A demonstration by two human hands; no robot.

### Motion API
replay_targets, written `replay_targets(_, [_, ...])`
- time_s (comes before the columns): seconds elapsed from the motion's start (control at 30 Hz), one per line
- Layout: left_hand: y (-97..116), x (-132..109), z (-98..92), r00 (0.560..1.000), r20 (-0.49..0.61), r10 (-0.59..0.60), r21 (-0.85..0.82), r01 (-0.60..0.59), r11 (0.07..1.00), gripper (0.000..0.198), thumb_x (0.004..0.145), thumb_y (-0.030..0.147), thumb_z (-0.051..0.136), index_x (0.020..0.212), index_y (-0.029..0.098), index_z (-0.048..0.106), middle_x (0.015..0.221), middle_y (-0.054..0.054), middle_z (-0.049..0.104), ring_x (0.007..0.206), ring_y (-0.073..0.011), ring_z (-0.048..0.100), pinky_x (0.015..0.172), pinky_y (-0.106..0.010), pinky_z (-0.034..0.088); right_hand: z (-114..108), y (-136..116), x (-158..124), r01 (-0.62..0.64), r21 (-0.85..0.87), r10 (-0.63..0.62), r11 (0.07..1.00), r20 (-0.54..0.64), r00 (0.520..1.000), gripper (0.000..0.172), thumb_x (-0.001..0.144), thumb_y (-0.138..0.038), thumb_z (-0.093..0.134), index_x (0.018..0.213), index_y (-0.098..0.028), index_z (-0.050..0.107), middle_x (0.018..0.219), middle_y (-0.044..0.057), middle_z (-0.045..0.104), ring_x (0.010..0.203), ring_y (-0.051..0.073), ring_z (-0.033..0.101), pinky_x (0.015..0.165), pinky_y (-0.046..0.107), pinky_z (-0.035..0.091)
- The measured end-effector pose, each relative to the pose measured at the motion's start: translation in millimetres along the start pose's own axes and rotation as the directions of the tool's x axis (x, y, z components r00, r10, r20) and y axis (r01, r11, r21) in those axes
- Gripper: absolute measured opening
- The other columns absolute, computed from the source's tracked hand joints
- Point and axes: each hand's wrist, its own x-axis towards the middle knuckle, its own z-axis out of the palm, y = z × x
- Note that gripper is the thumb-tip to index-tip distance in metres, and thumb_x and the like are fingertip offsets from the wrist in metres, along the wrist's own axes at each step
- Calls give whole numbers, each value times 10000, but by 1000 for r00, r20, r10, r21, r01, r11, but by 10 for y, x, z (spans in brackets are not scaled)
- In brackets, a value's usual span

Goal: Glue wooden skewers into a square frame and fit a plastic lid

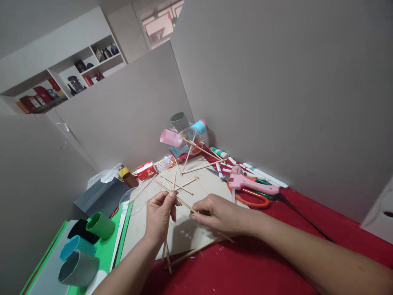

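My left hand (158, 215) is closed, its thumb and fingers pinching thin wooden sticks (185, 203) where they cross. My right hand (215, 212) grips the same joined sticks farther along, its fingertips partly hidden. Other stick ends (167, 256) show below my hands, over the front edge of a pale board (132, 237). More loose sticks (184, 186) lie on the board just beyond my hands. Behind them stands a stick frame (202, 167) beside pink, grey and blue paper tubes (172, 138).
To the right lie a pink glue gun (253, 184) with a black cord, orange-handled scissors (253, 201) and several markers (267, 175) on the red tabletop (319, 209). Several paper cups (81, 266) stand at left. A red box (146, 170) is at the back, before grey partitions.
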Motion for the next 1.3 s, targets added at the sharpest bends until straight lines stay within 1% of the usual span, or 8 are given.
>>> replay_targets(0.4, [-90, -11, -72, 999, -10, -37, 11, 37, 999, 374, 769, 436, 684, 592, 129, 566, 497, 44, 492, 356, -24, 338, 369, -180, 218, 81, 76, 26, -13, 91, 6, 996, 78, 997, 307, 913, -285, 436, 633, -165, 475, 557, -51, 409, 520, 82, 363, 502, 216, 254])
replay_targets(0.63, [-118, 7, -84, 995, 2, -95, -48, 95, 994, 298, 759, 405, 701, 696, 124, 628, 539, 51, 516, 352, -11, 340, 370, -168, 238, 100, 94, 25, 0, 136, -14, 991, 95, 995, 292, 910, -274, 434, 645, -161, 487, 565, -54, 395, 526, 79, 360, 504, 212, 254])
replay_targets(0.77, [-135, 33, -69, 993, 9, -121, -89, 121, 989, 295, 753, 411, 704, 755, 120, 655, 564, 49, 531, 352, -12, 354, 368, -167, 267, 96, 84, 33, -13, 136, 3, 991, 75, 997, 325, 909, -311, 439, 626, -158, 487, 561, -54, 379, 528, 80, 345, 503, 217, 244])
replay_targets(0.9, [-71, 74, -101, 991, -63, -121, -117, 113, 987, 310, 707, 405, 736, 759, 109, 659, 581, 40, 550, 363, -20, 383, 366, -166, 297, 79, 109, 42, 3, 159, -3, 987, -1, 1000, 409, 925, -418, 417, 602, -170, 456, 551, -56, 335, 526, 86, 330, 502, 220, 241])
replay_targets(1.0, [46, 109, -199, 987, -127, -100, -151, 80, 985, 313, 671, 386, 760, 741, 101, 653, 581, 36, 555, 369, -18, 389, 366, -160, 304, 67, 147, 48, -11, 175, 34, 985, -131, 991, 429, 929, -440, 396, 591, -180, 440, 542, -53, 338, 524, 94, 343, 512, 231, 249])
replay_targets(1.1, [151, 145, -366, 978, -180, -102, -172, 71, 983, 323, 646, 370, 776, 775, 99, 656, 579, 36, 555, 377, -18, 395, 365, -150, 311, 64, 186, 55, -39, 173, 81, 984, -244, 966, 441, 926, -442, 384, 562, -193, 392, 520, -50, 346, 510, 101, 355, 519, 243, 255])
replay_targets(1.23, [141, 184, -668, 965, -195, -177, -199, 138, 970, 310, 652, 325, 772, 824, 98, 647, 592, 44, 549, 385, -7, 392, 367, -132, 316, 63, 207, 62, -53, 93, 77, 994, -284, 956, 417, 914, -408, 403, 554, -199, 366, 522, -48, 347, 516, 106, 355, 529, 251, 252])
replay_targets(1.3, [66, 195, -827, 942, -212, -262, -198, 221, 955, 266, 679, 307, 744, 811, 106, 629, 595, 49, 546, 381, -5, 390, 363, -128, 318, 64, 204, 59, -57, 66, 73, 996, -277, 958, 402, 910, -389, 409, 558, -196, 393, 527, -44, 373, 523, 108, 370, 538, 252, 263])
